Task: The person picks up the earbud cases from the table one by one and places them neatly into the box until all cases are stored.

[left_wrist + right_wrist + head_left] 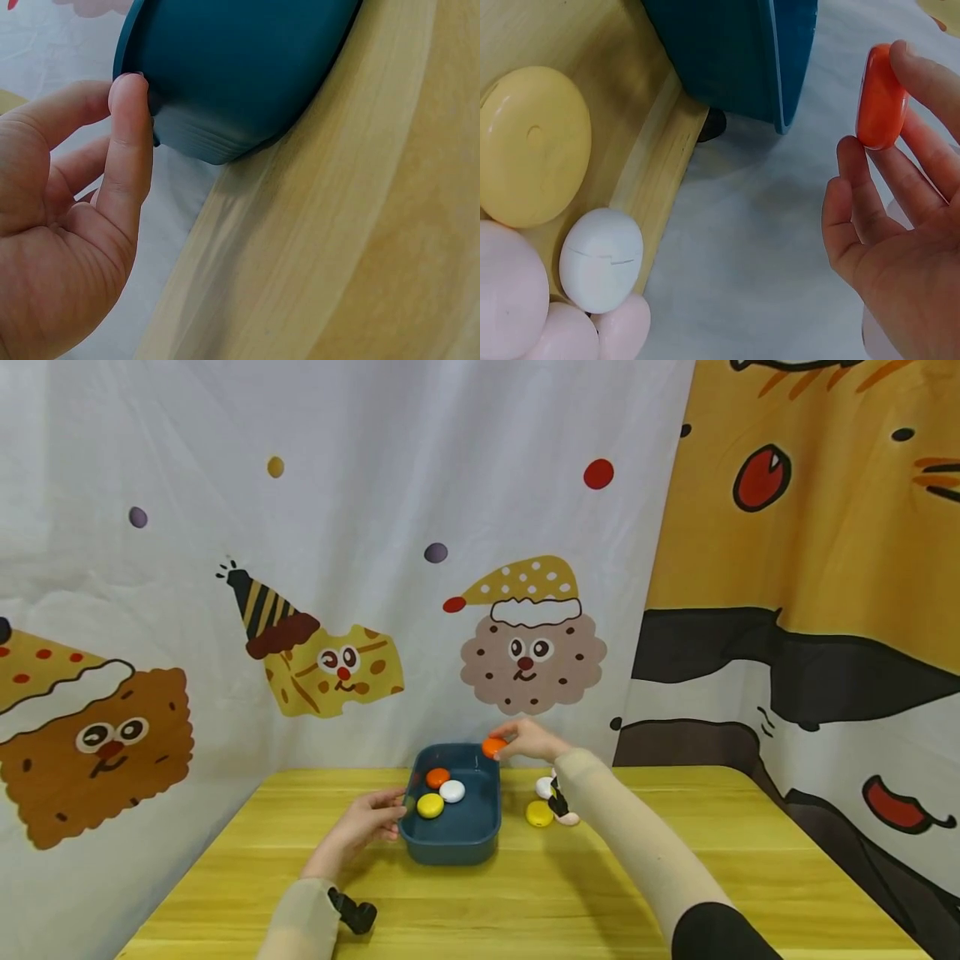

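Observation:
A dark teal rectangular box (455, 853) stands on the wooden table. Inside it lie an orange disc (438, 777), a white disc (452, 791) and a yellow disc (430, 806), all rounded and glossy. My left hand (365, 821) holds the box's left side, thumb and index finger at its rim in the left wrist view. Between thumb and fingers, my right hand (531, 739) pinches another orange disc (882, 97), above the box's far right corner. In the right wrist view this disc is edge-on, apart from the box wall.
Right of the box, partly hidden by the right forearm, sit a yellow disc (539, 813), a white disc (601, 259) and several pale pink discs (506, 292). The table (465, 918) ends at the back against a printed curtain (352, 552).

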The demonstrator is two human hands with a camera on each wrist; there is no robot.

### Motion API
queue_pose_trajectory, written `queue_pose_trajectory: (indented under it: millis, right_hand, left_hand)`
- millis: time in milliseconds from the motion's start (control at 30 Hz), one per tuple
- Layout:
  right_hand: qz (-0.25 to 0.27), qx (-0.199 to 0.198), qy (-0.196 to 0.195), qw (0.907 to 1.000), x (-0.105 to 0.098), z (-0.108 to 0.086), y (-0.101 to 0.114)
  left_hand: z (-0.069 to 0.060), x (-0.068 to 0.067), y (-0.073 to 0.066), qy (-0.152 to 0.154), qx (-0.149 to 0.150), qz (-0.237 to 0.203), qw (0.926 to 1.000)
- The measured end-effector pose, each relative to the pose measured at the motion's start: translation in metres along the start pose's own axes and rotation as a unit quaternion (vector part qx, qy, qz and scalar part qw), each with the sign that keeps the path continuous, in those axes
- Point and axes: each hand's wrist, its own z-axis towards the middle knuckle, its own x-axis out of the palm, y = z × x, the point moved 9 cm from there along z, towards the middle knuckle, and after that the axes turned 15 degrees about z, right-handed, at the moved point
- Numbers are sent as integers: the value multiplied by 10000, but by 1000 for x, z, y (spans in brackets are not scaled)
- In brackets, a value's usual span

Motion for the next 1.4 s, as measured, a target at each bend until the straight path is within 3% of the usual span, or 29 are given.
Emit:
queue_pose_trajectory:
  millis: [1033,1400]
  right_hand:
    - [-185,326,-115,9992,21,21,-14]
    - [-211,279,-142,9993,27,27,-12]
  left_hand:
    - [1,1,1,-41,-42,-28,10000]
    - [1,-1,3,-66,-79,-48,9999]
